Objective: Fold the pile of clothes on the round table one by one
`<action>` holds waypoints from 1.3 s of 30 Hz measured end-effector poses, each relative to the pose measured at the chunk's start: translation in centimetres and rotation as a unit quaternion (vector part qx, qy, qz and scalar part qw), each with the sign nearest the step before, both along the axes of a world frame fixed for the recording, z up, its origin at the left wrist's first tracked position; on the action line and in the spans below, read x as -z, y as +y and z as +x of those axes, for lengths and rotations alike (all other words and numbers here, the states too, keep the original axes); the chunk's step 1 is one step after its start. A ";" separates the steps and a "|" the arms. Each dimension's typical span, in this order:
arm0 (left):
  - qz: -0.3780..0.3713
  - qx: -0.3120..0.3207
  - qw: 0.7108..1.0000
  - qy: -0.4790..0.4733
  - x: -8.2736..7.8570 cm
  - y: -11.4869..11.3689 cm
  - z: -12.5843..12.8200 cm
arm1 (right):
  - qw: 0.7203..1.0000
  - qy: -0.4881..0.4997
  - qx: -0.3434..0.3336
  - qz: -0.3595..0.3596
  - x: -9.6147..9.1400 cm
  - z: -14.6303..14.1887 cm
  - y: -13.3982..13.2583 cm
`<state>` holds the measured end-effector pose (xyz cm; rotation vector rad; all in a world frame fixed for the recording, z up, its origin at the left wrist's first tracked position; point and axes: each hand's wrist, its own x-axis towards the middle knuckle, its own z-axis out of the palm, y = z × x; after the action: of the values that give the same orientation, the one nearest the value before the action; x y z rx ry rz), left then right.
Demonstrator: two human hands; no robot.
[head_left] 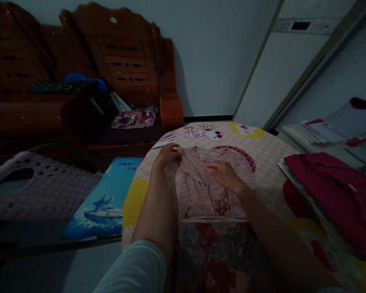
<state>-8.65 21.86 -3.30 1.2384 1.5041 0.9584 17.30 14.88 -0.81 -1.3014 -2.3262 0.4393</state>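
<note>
Heathered pink, soft-looking knit cloth made up the garment (201, 199) under inspection, which lay flat on a round table's pale pink checked, cartoon-printed tablecloth (271, 162), neckline away from the person. Spreading appeared largely done: the body was fairly level, and a diagonal flap, probably a sleeve, lay across the front. Folding was judged to be at an early stage; minor creases remained at the chest, and the dark red-and-grey floral panel (213, 252) below the pale seam extended full towards the person, not yet turned up. The left hand (167, 155) was curled at the shoulder edge, the right hand (226, 176) half-curled over the chest; whether either pinched cloth could not be determined. At the right, a folded magenta fabric garment (332, 175) lay on other layers, suggesting completed pieces.
</note>
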 end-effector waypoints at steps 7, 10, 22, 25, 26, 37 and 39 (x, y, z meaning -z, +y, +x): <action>-0.033 0.000 0.999 -0.040 -0.6 -0.7 0.4 | 0.991 0.094 -0.025 0.088 5.0 -1.4 -1.0; -0.027 0.002 0.999 -0.044 -1.1 -1.0 0.7 | 0.990 0.096 -0.027 0.097 5.5 -1.3 -0.8; -0.046 0.066 0.997 -0.007 -1.8 -1.5 0.5 | 0.990 0.023 -0.069 0.117 3.8 -2.3 -2.6; -0.042 0.091 0.995 -0.015 -2.2 -1.8 0.1 | 0.993 0.010 -0.055 0.101 4.0 -2.5 -2.5; -0.033 0.096 0.995 -0.021 -2.4 -1.9 0.1 | 0.994 0.014 -0.048 0.096 4.1 -2.5 -2.4; 0.088 0.050 0.977 -0.189 -1.5 0.1 3.4 | 0.993 0.063 0.103 -0.001 3.2 -2.5 -3.0; 0.139 -0.021 0.981 -0.135 -0.7 0.8 2.9 | 0.992 0.062 0.107 -0.006 3.2 -2.5 -3.0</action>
<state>-5.78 22.63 -2.64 1.2155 1.2148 1.3432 14.75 11.84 -4.04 -1.4669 -2.0601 0.4516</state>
